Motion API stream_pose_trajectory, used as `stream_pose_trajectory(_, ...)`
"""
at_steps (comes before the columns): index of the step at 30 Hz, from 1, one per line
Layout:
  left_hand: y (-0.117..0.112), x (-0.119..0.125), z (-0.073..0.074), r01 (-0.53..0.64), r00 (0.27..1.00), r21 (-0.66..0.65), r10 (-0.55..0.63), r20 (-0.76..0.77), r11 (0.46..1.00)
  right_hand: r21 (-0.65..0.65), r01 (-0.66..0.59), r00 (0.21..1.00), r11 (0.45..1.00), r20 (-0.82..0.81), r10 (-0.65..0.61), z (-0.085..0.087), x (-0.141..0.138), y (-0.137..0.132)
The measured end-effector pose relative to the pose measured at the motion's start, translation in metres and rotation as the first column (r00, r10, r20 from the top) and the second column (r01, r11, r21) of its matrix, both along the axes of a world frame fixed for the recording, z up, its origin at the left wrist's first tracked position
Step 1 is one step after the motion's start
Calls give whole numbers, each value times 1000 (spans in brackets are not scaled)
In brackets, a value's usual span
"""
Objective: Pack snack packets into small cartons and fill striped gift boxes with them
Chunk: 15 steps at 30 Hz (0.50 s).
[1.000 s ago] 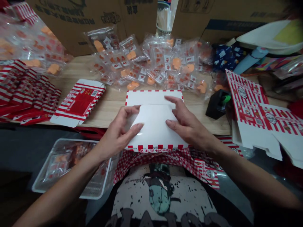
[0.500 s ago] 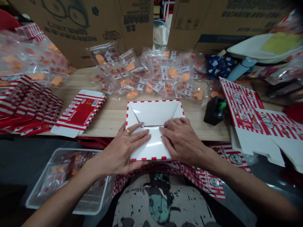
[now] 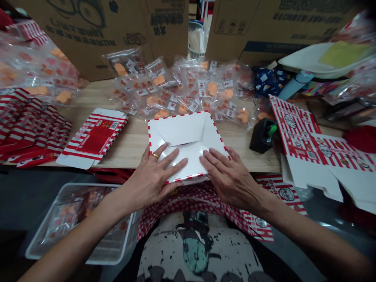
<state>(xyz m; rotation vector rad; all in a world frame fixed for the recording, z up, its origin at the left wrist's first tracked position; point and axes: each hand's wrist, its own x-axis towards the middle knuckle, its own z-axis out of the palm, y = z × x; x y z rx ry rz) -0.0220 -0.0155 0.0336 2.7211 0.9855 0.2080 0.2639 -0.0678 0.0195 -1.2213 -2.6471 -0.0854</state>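
A white carton with a red-striped rim lies at the near edge of the wooden table, its inside flaps facing up. My left hand, with a ring on one finger, lies flat on the carton's near left part, fingers spread. My right hand lies flat on its near right part, fingers stretched out. Both hands press on the folded bottom flap.
Clear packets of orange snacks are heaped behind the carton. A flat red-striped carton and a stack of several more lie left. Unfolded cartons lie right, beside a black tape dispenser. A clear tray sits lower left. Brown boxes stand behind.
The carton went from being held folded between my hands to lying opened on the table edge; both hands flattened onto its near flaps and it has tilted slightly.
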Motion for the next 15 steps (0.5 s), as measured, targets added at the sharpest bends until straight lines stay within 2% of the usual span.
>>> stream_pose_trajectory(3,-1,3,0,21,999,-3,-22,-45,1000,62,-31,994,998,-101,37,-8,-1,7)
stream_pose_trajectory(6,-2,-1,5,29,999,10,-28,-16,1000,63,-27,985,998,-170,37,-5,-2,8)
stream_pose_trajectory(8,-5,-9,7,12,994,-15,-11,109,1000,28,13,979,1000,-201,-7,-2,1,5)
stream_pose_trajectory(10,-10,-18,2,-78,948,-91,102,300,993,-15,78,953,997,-294,-79,-4,8,1)
stream_pose_trajectory(12,-17,-24,-11,-244,805,-243,336,490,939,-95,170,870,981,-453,-195,-13,17,-1)
stream_pose_trajectory(13,-21,-25,-19,-310,701,-350,461,544,884,-157,211,802,965,-537,-262,-20,21,-2)
stream_pose_trajectory(15,-26,-21,-34,-324,513,-581,655,555,747,-337,205,651,919,-654,-385,-33,24,-1)
